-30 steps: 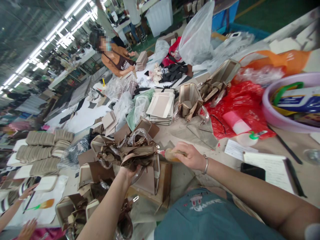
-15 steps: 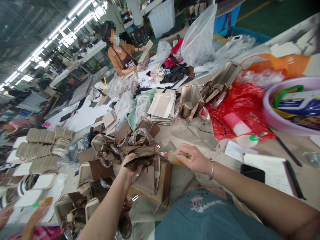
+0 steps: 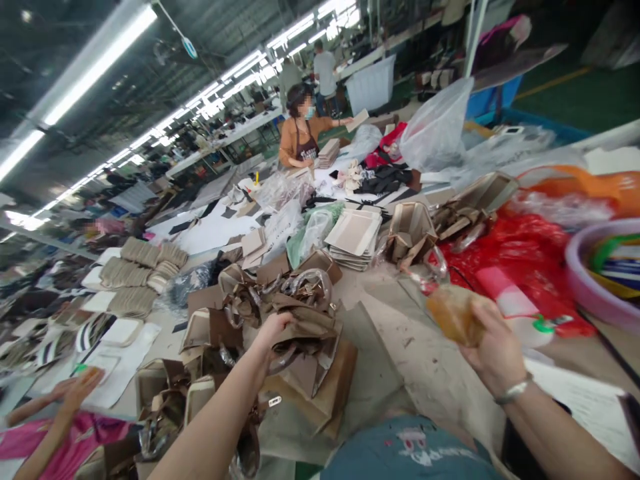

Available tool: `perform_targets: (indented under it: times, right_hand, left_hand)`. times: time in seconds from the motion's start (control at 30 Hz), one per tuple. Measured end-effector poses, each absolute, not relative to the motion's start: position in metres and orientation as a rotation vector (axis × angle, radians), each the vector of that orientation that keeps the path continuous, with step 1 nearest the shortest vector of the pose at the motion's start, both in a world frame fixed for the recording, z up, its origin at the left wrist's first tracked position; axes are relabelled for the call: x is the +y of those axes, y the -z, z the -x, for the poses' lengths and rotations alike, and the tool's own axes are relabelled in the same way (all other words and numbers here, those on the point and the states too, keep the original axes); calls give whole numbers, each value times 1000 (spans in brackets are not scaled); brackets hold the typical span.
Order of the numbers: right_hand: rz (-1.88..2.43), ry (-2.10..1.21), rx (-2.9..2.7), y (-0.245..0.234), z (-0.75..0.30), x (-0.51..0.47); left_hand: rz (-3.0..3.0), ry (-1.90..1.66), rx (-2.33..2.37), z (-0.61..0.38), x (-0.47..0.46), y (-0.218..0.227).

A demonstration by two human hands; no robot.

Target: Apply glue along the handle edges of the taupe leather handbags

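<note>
Before you, the bag (image 3: 307, 323) rests on a box (image 3: 343, 383), your left hand (image 3: 277, 330) at its left side. Other bags (image 3: 163, 403) crowd the desk (image 3: 415, 333) to its left; a stack of panels (image 3: 353, 233) lies behind it. Your right hand (image 3: 493, 340), with the bottle (image 3: 453, 313), is well to the right. The notebook (image 3: 590, 410) lies beside your right wrist, the basin (image 3: 580, 283) behind it.

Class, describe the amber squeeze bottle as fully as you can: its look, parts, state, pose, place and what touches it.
The squeeze bottle is translucent and looks like soft plastic, amber below and paler along its upper side. A narrow reddish nozzle sits at its far end, too blurred for the tip to be made out clearly. The right hand grips its near end, holding it tilted, close to lying on its side, over the table, with the nozzle pointing away and to the left.
</note>
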State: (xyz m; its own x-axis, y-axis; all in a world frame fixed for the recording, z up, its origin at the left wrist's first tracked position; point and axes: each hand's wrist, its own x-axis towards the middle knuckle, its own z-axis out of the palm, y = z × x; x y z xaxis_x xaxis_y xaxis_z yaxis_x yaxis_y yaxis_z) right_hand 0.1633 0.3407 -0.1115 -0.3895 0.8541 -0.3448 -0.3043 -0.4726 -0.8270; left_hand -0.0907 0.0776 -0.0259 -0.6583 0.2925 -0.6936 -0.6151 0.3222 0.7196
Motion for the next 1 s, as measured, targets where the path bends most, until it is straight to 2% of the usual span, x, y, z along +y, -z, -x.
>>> perform_targets:
  times: [0.1,0.23,0.33,0.43,0.67,1.0]
  right_hand:
    - [1118,-1940,-666,115,-184,362]
    - [1088,-1976,-655,137,-205,369]
    - [1169,-2041,-683,169,-213,358]
    - [1163,-2101,-775,203,-217,342]
    - [1053,-2262,-1174,227,-230,331]
    - [1271,-1972,-1411,261,-217,359]
  left_hand:
    - [-39,-1355,1990,87,70,-10]
    - [-767,-669,2508,79,52,-46]
    - [-1031,-204,2692,64,39,-49]
    - [-1168,84,2658,43,31,-37]
    - [-1279,353,2595,0,26,-10]
    - [-1239,395,2664,-27,8,9]
